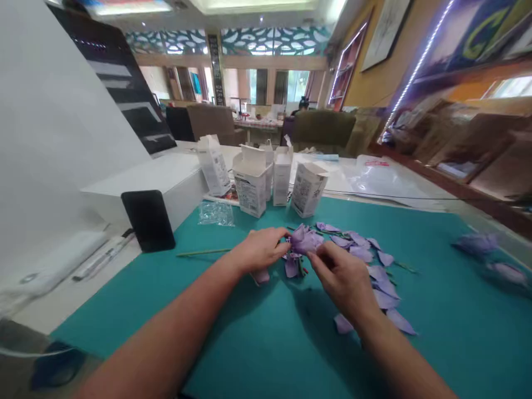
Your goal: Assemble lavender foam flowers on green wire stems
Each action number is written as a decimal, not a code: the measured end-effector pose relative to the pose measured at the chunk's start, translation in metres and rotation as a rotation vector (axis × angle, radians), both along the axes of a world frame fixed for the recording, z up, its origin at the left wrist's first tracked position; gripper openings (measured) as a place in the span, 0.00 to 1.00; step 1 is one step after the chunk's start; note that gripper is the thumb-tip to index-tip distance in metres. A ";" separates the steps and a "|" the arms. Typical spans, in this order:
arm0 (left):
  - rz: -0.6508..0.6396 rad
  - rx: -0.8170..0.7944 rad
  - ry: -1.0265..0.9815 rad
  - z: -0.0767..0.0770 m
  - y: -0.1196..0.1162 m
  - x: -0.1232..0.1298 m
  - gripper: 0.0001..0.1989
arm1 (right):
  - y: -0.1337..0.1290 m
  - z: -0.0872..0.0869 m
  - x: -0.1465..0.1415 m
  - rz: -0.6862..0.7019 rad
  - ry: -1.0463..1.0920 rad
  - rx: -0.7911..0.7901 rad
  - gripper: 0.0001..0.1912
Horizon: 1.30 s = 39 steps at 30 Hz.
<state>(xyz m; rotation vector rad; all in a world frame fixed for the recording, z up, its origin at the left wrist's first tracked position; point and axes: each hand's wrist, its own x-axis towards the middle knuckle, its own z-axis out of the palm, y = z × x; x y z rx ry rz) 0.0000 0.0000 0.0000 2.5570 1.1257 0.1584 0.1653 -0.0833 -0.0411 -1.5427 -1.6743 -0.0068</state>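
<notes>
A purple artificial flower (305,239) is held between my two hands over the green mat (257,332). My left hand (261,249) closes its fingers at the flower's left side. On the other side, the thumb and fingers of my right hand (338,271) pinch its petals. A green stem (203,252) shows to the left of my left wrist; whether it joins this flower is hidden. Loose purple petals (384,288) lie spread beside and beyond my right hand. Below the flower, a small purple piece (291,267) sits near the mat.
Several white boxes (250,185) stand at the mat's far edge, near a clear plastic wrapper (216,214). A black phone-like slab (148,220) leans on a white box at left. Purple blooms (476,244) lie far right. A person (303,103) is in the background.
</notes>
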 end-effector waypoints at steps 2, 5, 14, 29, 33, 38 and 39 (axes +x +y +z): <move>-0.001 0.001 0.014 0.000 -0.001 -0.001 0.18 | -0.001 0.002 0.006 0.020 0.052 -0.009 0.14; 0.000 0.006 0.012 0.000 -0.001 -0.002 0.18 | -0.001 0.003 0.013 0.037 0.087 -0.010 0.13; 0.015 0.032 -0.065 -0.007 0.003 -0.002 0.15 | -0.003 0.006 0.007 0.024 -0.032 0.037 0.13; 0.045 0.059 -0.038 -0.010 0.000 0.001 0.13 | -0.002 -0.004 0.000 -0.018 -0.274 0.132 0.12; 0.020 0.086 -0.013 -0.012 0.001 0.001 0.13 | -0.002 -0.005 -0.001 -0.028 -0.307 0.147 0.12; 0.004 0.112 0.012 -0.014 0.001 0.001 0.11 | -0.001 -0.008 -0.001 -0.027 -0.306 0.132 0.12; 0.003 0.116 0.014 -0.014 0.001 0.001 0.10 | 0.000 -0.008 -0.001 -0.025 -0.307 0.128 0.12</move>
